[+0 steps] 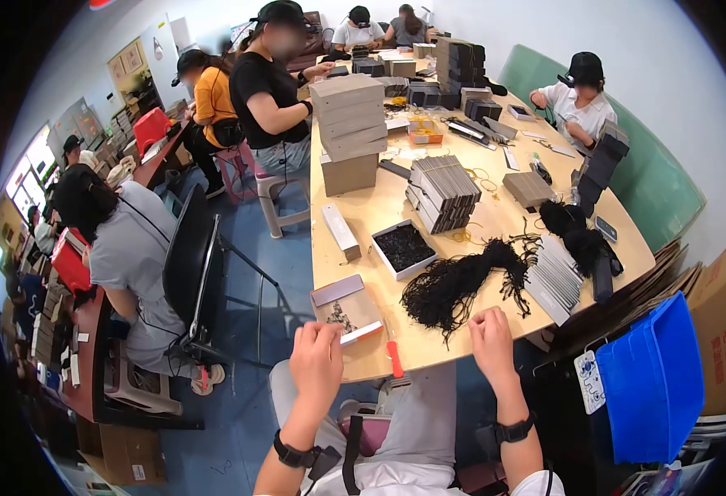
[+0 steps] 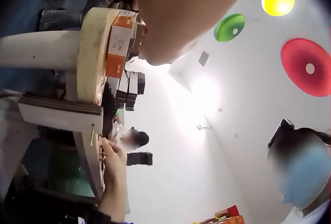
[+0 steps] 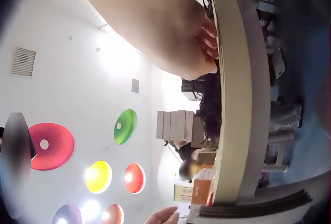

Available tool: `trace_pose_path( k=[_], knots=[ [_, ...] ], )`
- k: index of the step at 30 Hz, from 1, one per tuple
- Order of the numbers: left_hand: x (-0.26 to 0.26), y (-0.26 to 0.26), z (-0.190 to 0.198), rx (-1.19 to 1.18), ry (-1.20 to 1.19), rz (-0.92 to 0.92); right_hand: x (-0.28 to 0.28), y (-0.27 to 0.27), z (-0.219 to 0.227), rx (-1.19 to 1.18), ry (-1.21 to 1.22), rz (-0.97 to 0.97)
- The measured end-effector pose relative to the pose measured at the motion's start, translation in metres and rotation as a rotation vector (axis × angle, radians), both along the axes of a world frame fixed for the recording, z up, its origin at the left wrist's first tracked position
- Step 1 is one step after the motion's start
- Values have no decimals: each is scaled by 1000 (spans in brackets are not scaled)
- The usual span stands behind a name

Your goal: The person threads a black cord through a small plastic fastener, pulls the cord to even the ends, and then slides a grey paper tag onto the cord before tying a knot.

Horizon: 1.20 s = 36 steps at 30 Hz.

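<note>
In the head view my left hand [image 1: 316, 360] is at the near left corner of a shallow open box [image 1: 367, 307] containing small metal pieces [image 1: 340, 317]. Its fingers bend loosely inward, and nothing shows between them. My right hand [image 1: 492, 339] is at the table's near edge, just below a bunch of black cords [image 1: 454, 285]. The right wrist view shows its fingers [image 3: 209, 40] loosely curled beside the tabletop, with no object visible in them. An orange-red slim tool [image 1: 393, 360] lies at the table edge between both hands.
Beyond the hands stand a white tray [image 1: 411, 271] of black bits, a grey box [image 1: 340, 233], a banded stack [image 1: 444, 194] and tall grey boxes [image 1: 348, 116]. Pale strips [image 1: 554, 281] fan out at right. A blue bin [image 1: 652, 380] is beside the table; several people sit around.
</note>
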State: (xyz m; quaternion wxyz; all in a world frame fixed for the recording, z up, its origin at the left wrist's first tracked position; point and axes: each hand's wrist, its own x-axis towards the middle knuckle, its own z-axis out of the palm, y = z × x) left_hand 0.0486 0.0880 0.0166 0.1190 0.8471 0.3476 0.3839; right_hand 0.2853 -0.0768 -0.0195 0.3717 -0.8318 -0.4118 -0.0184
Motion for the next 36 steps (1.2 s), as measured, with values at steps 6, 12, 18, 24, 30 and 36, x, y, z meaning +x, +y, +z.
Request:
trace_pose_path(
  k=[6, 12, 18, 24, 30, 36],
  knots=[
    [18, 45, -2, -53, 316, -273, -61, -18, 39, 274, -194, 290],
    [29, 53, -3, -70, 542, -280, -76, -36, 22, 313, -88, 437],
    [32, 58, -12, 35, 535, -332, -95, -42, 33, 367, -37, 573],
    [32, 65, -14, -3, 508, -339, -137, -42, 46, 460, 192, 915],
    [31, 67, -9, -24, 369, -343, -146, -38, 32, 493, 441, 786],
    [32, 64, -1, -480, 53, -318, -129, -28, 38, 446, 738, 470]
  ],
)
